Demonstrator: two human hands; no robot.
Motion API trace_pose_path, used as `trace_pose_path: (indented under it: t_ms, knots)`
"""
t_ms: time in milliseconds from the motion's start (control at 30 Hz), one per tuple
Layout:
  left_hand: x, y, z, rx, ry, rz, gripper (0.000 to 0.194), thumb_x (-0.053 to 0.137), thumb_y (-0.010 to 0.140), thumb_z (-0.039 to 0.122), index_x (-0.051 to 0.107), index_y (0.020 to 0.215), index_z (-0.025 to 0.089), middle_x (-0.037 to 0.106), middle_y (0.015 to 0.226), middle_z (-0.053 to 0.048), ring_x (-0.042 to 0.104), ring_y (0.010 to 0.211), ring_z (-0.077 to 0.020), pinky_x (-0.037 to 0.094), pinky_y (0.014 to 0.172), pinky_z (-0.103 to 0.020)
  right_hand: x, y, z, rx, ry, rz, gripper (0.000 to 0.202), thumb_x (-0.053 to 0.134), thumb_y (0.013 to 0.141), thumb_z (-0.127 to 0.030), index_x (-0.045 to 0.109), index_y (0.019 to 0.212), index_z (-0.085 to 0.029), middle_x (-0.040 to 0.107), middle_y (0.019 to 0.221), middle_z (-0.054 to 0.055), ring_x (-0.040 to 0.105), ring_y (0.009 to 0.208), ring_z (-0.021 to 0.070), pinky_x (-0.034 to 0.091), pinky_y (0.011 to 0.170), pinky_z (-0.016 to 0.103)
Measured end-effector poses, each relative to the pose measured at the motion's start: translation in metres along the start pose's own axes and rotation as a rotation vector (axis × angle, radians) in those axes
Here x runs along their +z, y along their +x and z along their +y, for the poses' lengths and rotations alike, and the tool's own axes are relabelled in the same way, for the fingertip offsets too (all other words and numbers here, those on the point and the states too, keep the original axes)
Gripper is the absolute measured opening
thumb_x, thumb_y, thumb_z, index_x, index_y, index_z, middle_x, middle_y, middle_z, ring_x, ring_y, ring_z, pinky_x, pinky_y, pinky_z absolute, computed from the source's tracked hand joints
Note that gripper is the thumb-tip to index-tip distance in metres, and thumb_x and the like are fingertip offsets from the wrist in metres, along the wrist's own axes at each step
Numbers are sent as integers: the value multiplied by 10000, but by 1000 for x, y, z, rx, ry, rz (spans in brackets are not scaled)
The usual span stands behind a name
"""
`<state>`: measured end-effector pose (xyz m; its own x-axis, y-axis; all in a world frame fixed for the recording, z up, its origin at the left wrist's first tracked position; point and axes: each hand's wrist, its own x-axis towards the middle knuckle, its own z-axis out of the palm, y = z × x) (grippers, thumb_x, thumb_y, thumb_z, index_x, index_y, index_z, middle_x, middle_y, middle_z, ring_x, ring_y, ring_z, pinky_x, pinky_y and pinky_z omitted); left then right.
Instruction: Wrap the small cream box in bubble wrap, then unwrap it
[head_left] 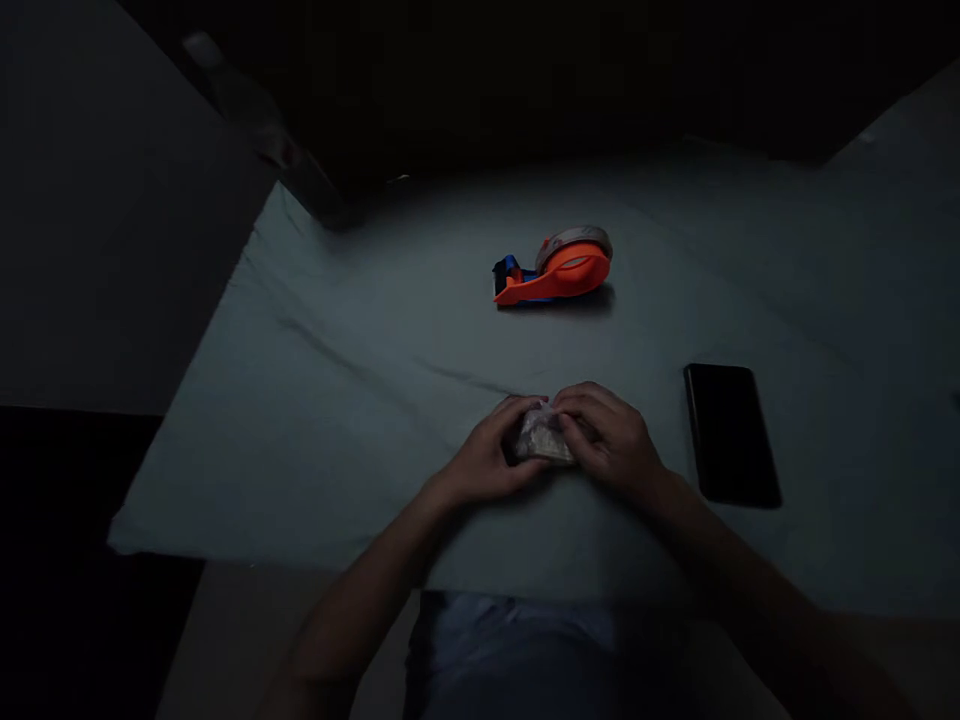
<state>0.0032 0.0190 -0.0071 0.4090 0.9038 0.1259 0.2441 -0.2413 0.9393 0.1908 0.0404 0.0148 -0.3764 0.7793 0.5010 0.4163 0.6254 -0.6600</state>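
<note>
A small packet in clear plastic (543,440), pale inside, rests near the table's front edge between my hands. My left hand (491,455) curves around its left side, thumb in front and fingers behind, closed on it. From the right, my right hand (611,440) pinches the packet's upper right part with thumb and fingertips. What the packet contains is too dark to make out. Beyond my hands lies an orange tape dispenser (555,283) with blue parts and a roll of tape in it.
A black smartphone (733,435) lies to the right of my right hand. The table (337,400) has a pale, creased cover, its left edge slanting down to the front corner. A dark upright surface (525,80) stands behind it. The room is dim.
</note>
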Motion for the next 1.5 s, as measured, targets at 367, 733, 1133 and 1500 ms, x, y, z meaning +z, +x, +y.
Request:
trace_pose_path:
  t_ms: [367,733,1133,1500]
  knots:
    - [2,-3,-3,17,249,18,693,626,822,357,297,1412,207,491,1326,-160,501,1205,-283,427,1025,-464,3,-6,15,532,262,52,136,559,872,-308,649,869,-205,670,862,20,629,818,153,514,733,292]
    - [15,-10,1,82,278,225,603,623,790,258,373,1334,184,521,1261,-152,514,1183,-265,450,1005,-456,9,-15,13,670,469,302,227,530,897,-401,529,1061,-244,672,791,14,684,773,169,571,601,283]
    - [26,-13,3,370,284,372,430,532,718,94,468,1119,236,537,967,-68,539,1088,-263,506,917,-488,15,-25,-12,4,17,26,520,502,835,-89,453,1316,-279,632,1191,99,616,1125,230,564,920,429]
    - [21,-15,6,124,262,345,339,616,744,172,466,1045,215,506,1057,-92,522,1091,-253,488,937,-459,-1,-18,-10,354,-193,-228,218,483,880,-287,569,1063,-204,695,805,55,678,701,222,542,628,347]
